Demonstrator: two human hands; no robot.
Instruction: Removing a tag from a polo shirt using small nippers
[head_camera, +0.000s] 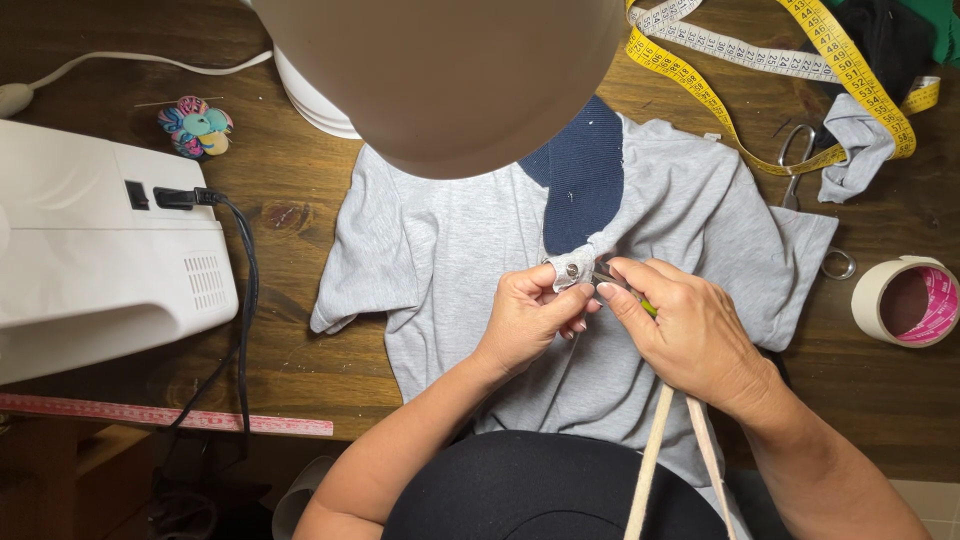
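A grey shirt (450, 260) with a navy collar (583, 180) lies flat on the wooden bench (300, 200). The left hand (528, 315) pinches the shirt's placket at a metal snap (572, 269), while the right hand (690, 330) holds a small tool (612, 281) against it. A white sewing machine (100, 250) stands at the left; yellow measuring tape (760, 60), scissors (797, 160) and a tape roll (905, 300) lie at the right.

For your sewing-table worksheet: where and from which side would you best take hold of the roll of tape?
Probably grip the roll of tape across its outer cardboard wall, coming from above. It lies flat on the wooden table with its open core facing up, apart from the grey shirt, so the sides are free.
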